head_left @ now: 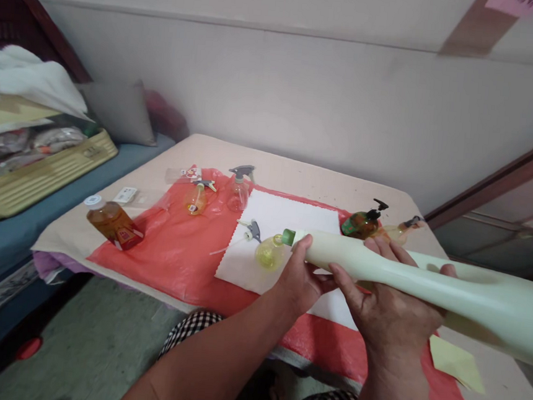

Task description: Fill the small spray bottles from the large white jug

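Observation:
A large pale green jug with a handle [400, 274] lies tilted almost level in both my hands. Fingers of my left hand [304, 278] close around its neck. My right hand [392, 304] grips it farther back, by the handle. The jug's green mouth [288, 237] sits right at the neck of a small yellow bottle [269, 254], which stands uncapped on a white sheet [288, 211]. Whether the two touch I cannot tell, and no stream shows. Left of that bottle lies a grey and white spray head [251, 230] with its thin tube.
On the red plastic sheet [163, 253] stand an orange spray bottle [195, 200] and a clear one [238, 194]. An amber bottle [114, 223] is at the left. Behind the jug are a dark pump bottle [361, 224] and another spray bottle [397, 232]. Yellow paper [457, 363] lies front right.

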A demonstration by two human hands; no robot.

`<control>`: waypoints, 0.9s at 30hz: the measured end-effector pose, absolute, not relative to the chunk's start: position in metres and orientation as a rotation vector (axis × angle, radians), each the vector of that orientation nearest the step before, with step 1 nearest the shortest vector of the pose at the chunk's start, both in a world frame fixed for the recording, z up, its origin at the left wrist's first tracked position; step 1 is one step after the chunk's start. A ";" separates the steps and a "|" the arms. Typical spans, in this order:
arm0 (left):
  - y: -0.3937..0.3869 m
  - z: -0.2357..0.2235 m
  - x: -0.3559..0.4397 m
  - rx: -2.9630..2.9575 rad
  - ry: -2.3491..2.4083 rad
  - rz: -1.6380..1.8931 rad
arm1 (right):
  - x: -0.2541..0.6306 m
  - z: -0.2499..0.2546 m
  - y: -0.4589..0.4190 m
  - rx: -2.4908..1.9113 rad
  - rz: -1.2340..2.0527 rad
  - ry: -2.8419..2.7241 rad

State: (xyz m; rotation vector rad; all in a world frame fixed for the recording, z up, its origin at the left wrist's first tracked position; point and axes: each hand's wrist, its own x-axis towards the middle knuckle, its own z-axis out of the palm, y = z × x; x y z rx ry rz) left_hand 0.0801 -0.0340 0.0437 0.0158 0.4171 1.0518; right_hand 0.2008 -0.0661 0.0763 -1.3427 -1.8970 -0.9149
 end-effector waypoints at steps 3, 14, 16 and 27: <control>-0.034 0.045 0.080 0.014 0.424 1.053 | 0.201 0.076 -0.066 -1.346 -0.926 -1.899; -0.034 0.044 0.080 -0.002 0.424 1.058 | 0.202 0.076 -0.064 -1.327 -0.995 -1.899; -0.034 0.044 0.080 0.007 0.415 1.059 | 0.203 0.076 -0.064 -1.324 -1.007 -1.899; -0.034 0.045 0.079 0.019 0.454 1.051 | 0.202 0.074 -0.066 -1.403 -0.855 -1.874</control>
